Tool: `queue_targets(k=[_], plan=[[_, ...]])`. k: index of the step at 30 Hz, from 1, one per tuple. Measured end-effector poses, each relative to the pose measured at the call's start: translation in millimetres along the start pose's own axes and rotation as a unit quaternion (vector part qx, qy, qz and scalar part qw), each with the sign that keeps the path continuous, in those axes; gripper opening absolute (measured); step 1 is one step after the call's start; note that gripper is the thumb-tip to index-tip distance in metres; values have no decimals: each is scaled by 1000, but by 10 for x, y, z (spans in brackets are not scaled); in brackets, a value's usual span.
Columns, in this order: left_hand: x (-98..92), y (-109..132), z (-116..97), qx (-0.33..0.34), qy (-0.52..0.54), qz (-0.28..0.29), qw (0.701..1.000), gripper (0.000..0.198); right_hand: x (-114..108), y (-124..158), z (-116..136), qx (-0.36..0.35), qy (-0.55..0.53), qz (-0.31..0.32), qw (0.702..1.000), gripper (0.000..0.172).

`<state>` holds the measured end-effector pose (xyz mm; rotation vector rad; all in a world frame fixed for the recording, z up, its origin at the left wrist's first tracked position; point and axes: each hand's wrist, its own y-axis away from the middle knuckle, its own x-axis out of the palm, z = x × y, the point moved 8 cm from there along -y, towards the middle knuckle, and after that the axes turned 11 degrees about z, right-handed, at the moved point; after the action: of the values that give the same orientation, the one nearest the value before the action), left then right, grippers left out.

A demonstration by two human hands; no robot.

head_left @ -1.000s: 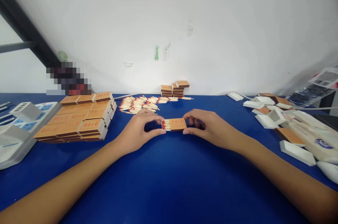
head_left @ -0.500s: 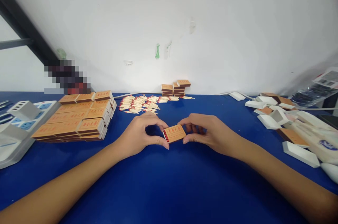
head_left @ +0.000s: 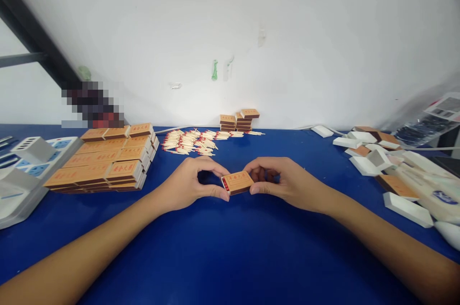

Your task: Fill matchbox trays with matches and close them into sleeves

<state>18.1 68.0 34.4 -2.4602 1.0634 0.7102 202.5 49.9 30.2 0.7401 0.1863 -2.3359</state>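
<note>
Between my two hands, over the blue table, is an orange matchbox (head_left: pixel 238 182) with red lettering on top. Its left end is slightly open and red match heads show there. My left hand (head_left: pixel 201 180) pinches that end between thumb and fingers. At the opposite end, my right hand (head_left: pixel 275 178) grips the box with its thumb in front and curled fingers behind. Beyond my left hand lies a spread of loose matches (head_left: pixel 190 141) with red tips.
Stacked matchboxes (head_left: pixel 104 161) stand at the left, beside a white power strip (head_left: pixel 36 199). A smaller matchbox pile (head_left: pixel 239 120) rests against the wall. On the right lie white trays (head_left: pixel 408 209), orange sleeves (head_left: pixel 397 186) and a tissue pack (head_left: pixel 431 180).
The matchbox has tilted a little, so its long front side shows more. Both hands still hold its ends in nearly the same place.
</note>
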Motion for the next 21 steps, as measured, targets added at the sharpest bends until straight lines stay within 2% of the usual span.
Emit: queue_targets(k=[6, 12, 21], plan=[[-12, -22, 61, -45, 72, -3, 996, 31, -23, 4, -43, -6, -12, -30, 999, 40], [31, 3, 117, -76, 194, 0, 978, 35, -47, 8, -23, -22, 12, -72, 997, 41], [17, 4, 158, -97, 188, -42, 976, 29, -20, 38, 26, -11, 99, -88, 991, 40]])
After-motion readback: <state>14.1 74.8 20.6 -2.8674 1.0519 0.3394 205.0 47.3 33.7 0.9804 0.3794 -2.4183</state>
